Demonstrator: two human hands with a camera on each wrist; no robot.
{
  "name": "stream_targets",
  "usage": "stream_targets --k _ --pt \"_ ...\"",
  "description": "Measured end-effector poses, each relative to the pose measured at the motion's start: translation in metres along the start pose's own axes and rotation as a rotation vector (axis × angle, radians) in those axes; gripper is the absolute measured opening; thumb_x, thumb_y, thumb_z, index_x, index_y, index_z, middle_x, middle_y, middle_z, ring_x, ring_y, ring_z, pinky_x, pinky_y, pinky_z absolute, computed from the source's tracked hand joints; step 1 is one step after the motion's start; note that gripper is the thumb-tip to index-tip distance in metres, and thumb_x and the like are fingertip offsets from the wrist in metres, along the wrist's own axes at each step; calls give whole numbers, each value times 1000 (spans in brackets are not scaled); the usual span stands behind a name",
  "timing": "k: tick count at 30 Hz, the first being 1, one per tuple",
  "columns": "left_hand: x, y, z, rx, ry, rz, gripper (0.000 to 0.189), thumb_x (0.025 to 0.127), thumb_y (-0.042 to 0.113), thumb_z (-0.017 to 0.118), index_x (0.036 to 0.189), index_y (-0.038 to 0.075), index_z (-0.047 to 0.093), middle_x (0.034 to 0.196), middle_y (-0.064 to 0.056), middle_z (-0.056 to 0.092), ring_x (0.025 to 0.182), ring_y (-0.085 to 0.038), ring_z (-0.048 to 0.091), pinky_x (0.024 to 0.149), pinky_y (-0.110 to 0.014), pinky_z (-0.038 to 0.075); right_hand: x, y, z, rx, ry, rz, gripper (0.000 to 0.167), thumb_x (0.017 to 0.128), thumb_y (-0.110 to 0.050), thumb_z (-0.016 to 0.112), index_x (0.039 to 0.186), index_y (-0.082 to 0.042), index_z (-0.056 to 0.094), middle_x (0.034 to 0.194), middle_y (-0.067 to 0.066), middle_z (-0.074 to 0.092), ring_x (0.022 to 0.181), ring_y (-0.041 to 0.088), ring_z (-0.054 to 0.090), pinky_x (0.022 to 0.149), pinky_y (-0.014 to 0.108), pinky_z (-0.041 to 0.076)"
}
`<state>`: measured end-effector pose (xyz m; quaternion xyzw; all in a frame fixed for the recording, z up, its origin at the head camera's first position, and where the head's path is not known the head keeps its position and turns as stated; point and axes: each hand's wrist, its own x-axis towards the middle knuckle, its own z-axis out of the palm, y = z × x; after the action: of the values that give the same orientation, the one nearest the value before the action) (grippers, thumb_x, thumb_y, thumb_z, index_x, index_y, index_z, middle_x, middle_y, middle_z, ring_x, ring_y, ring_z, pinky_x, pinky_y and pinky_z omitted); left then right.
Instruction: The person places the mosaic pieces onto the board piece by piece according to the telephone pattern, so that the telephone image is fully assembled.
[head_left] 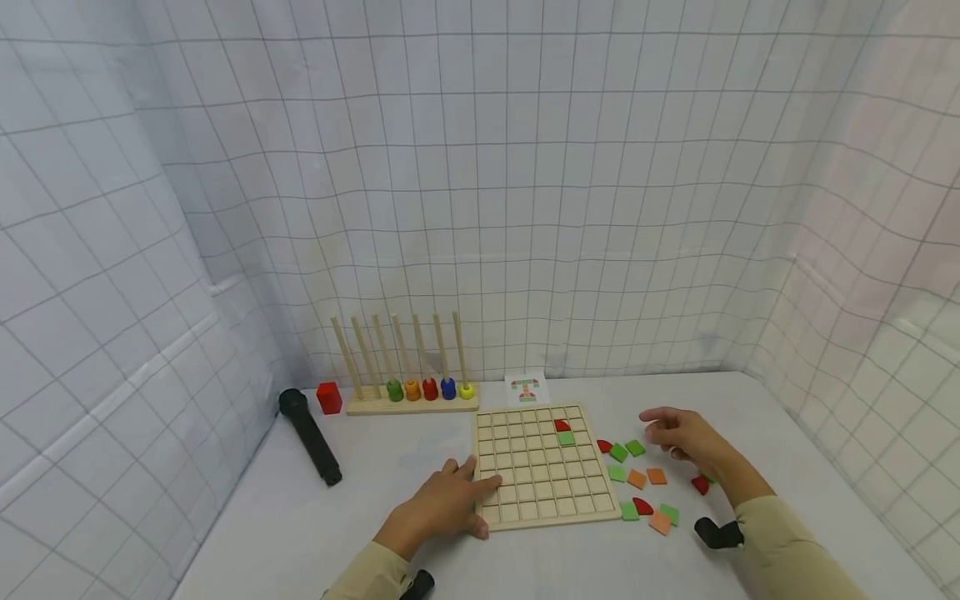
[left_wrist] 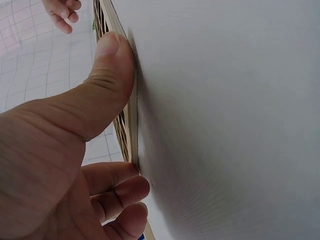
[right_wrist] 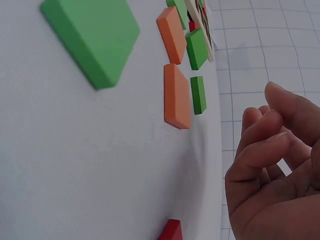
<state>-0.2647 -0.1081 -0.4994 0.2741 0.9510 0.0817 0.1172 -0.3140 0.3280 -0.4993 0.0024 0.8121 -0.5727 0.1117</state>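
A wooden grid board (head_left: 525, 492) lies flat on the white table. In one column near its far right corner sit a red quarter-circle tile (head_left: 562, 425) and a green square tile (head_left: 566, 438). My left hand (head_left: 446, 504) rests at the board's left edge, one finger reaching over the grid; the left wrist view shows the thumb (left_wrist: 107, 75) against the board's side. My right hand (head_left: 690, 437) hovers above the table with loosely bent fingers and nothing in them. Close by are orange tiles (right_wrist: 176, 97) and green tiles (right_wrist: 199, 95). A red tile (head_left: 701, 484) lies beneath its wrist.
More loose red, green and orange tiles (head_left: 660, 522) are scattered right of the board. Behind it lies a printed pattern card (head_left: 527, 390). At the back left stand a peg rack (head_left: 412, 407) with coloured beads, a red block (head_left: 329, 397) and a black microphone-shaped object (head_left: 311, 437).
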Motion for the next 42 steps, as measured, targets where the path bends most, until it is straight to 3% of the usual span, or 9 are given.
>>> stream_targets --k 6,11,16,22,30,37,42 --pt "-4 2 0 0 8 18 80 75 52 80 149 35 54 157 -24 42 132 -40 46 101 -55 46 1 6 10 -76 -29 48 49 92 -15 73 137 -1 59 97 5 59 71 20 49 59 29 40" --pt "-3 1 0 13 26 27 79 76 52 80 149 35 54 156 -24 43 132 -41 46 101 -54 46 4 4 12 -151 -39 29 45 90 -8 72 133 -1 62 90 7 57 65 19 44 56 28 38" --pt "-2 1 1 13 23 21 80 75 52 80 149 35 54 156 -24 43 130 -39 47 100 -53 46 5 6 12 -207 -60 5 42 86 -2 73 127 1 67 83 5 53 72 19 48 61 30 41" --pt "-2 3 -1 5 12 3 80 75 51 80 149 35 54 157 -23 42 133 -39 45 103 -54 45 6 5 17 -270 -52 -25 41 86 -1 74 126 2 68 78 5 52 68 19 47 59 31 40" --pt "1 -1 2 18 15 12 81 76 53 79 150 35 52 158 -24 40 134 -40 45 103 -54 45 10 5 19 -375 -15 -29 33 86 -4 75 119 -1 67 82 7 54 73 21 51 64 34 43" --pt "3 -3 4 28 22 24 81 76 54 79 150 35 52 157 -24 41 132 -40 46 101 -53 47 9 4 20 -479 17 -34 29 87 -12 77 113 -4 68 104 9 62 90 23 55 75 36 49" --pt "3 -2 4 11 8 6 81 75 53 79 150 36 52 158 -24 40 134 -40 45 102 -54 46 8 4 22 -481 39 -43 26 88 -16 76 110 -4 68 100 6 64 85 21 56 72 34 50"
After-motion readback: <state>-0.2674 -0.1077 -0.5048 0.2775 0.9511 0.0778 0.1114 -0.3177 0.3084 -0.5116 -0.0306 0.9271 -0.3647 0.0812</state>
